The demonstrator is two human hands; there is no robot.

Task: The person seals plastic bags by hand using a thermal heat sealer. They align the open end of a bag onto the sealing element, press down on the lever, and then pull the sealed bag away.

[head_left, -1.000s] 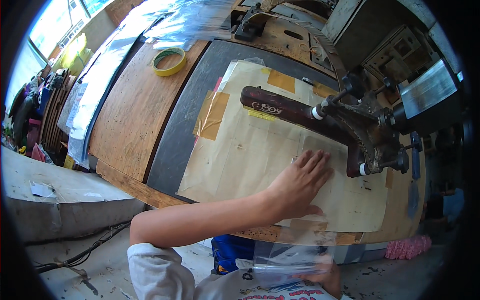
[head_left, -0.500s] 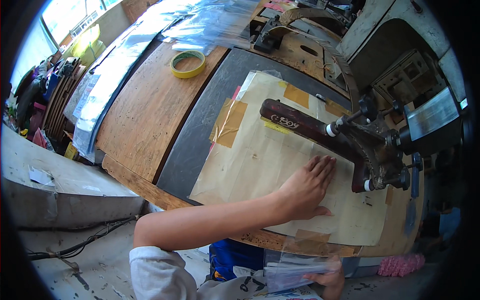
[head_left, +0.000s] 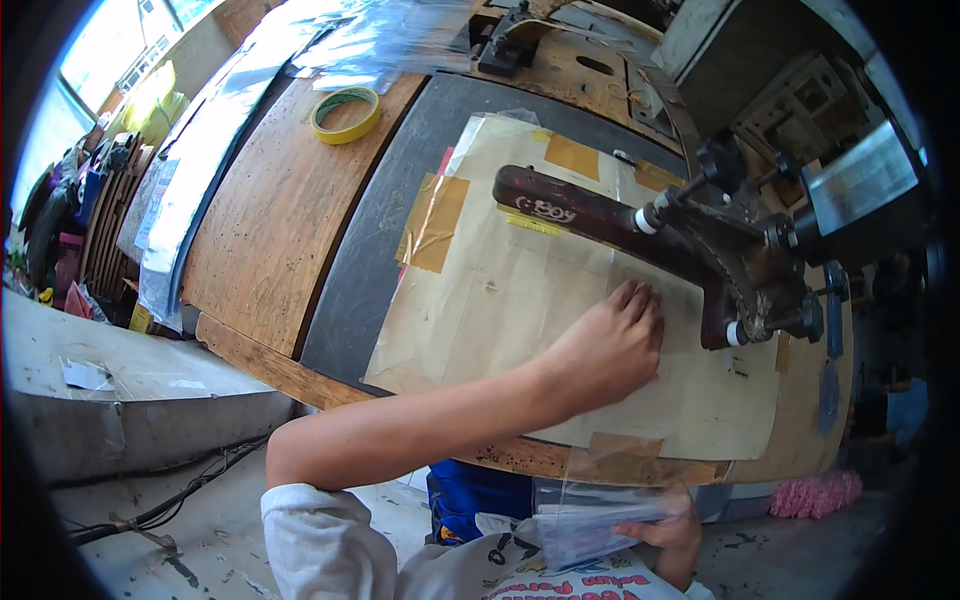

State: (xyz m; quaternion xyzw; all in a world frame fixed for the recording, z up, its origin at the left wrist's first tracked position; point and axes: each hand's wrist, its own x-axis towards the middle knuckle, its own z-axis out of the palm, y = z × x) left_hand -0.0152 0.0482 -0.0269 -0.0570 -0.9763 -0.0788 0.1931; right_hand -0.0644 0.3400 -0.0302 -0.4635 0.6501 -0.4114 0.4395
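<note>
My left hand (head_left: 606, 345) reaches across the cream sheet (head_left: 480, 330) taped on the worktable. Its fingers are bent and drawn together, tips against the sheet just below the dark red machine arm (head_left: 590, 222); what they pinch, if anything, is hidden. At the table's front edge, my right hand (head_left: 672, 530) is closed around a stack of clear plastic bags (head_left: 590, 525). The machine arm extends leftward over the sheet, with a yellow strip (head_left: 533, 222) beneath it.
A yellow tape roll (head_left: 346, 115) lies on the wooden board (head_left: 290, 200) to the left. More clear plastic (head_left: 390, 40) is piled at the back. Black knobs (head_left: 722, 165) and a metal bracket stand at the right. A pink bundle (head_left: 815, 495) is beyond the front right edge.
My left hand has gone from lying flat with stretched fingers to curled fingers, at nearly the same spot. My right hand still holds the bags. The whole view has shifted slightly.
</note>
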